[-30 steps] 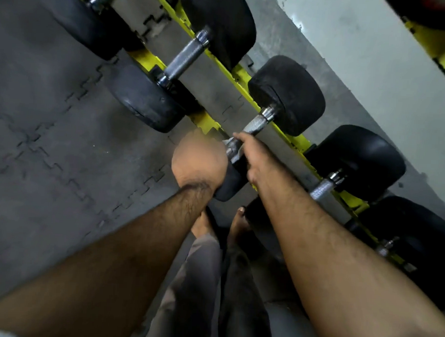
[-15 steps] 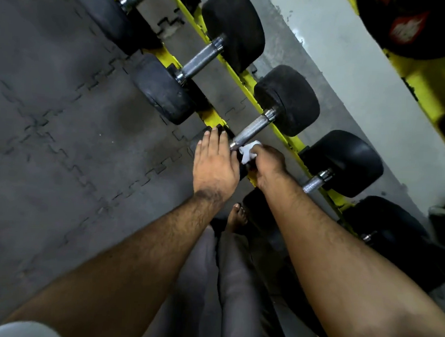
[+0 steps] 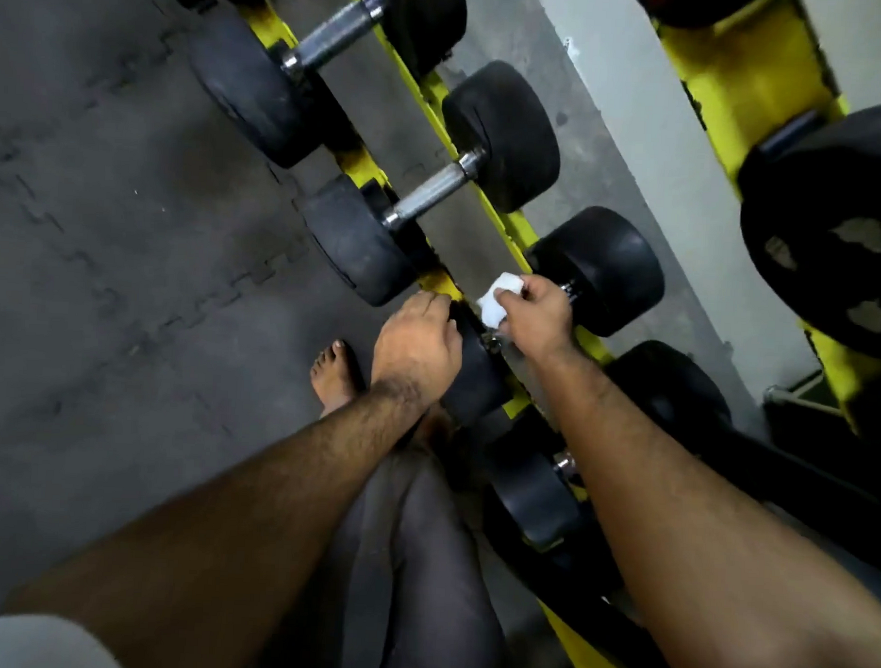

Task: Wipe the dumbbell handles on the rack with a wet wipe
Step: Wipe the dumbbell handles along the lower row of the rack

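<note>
A: On the yellow rack (image 3: 503,230), low in the row, your dumbbell (image 3: 595,270) lies across the rails, third one down from the top of the view. Its handle is hidden under your right hand (image 3: 535,315).

B: And the wet wipe (image 3: 498,298)?

A: It's bunched white between your right thumb and fingers, pinched tight, right over that handle, between the two black heads.

B: What's my left hand (image 3: 417,348) doing?

A: It rests on the near head (image 3: 472,370) of the same dumbbell, fingers bent over its top edge. You're grasping that head, though how firmly I cannot tell.

B: What's around it?

A: Just above sits a neighbouring dumbbell (image 3: 435,187) with its knurled steel handle bare, and another dumbbell (image 3: 335,31) above that. A fourth one (image 3: 532,494) lies below your right forearm. Your bare foot (image 3: 333,374) stands on the grey interlocking floor mat (image 3: 103,268) beside the rack. A second yellow frame (image 3: 743,64) with a big black weight (image 3: 832,224) stands off to the right.
</note>
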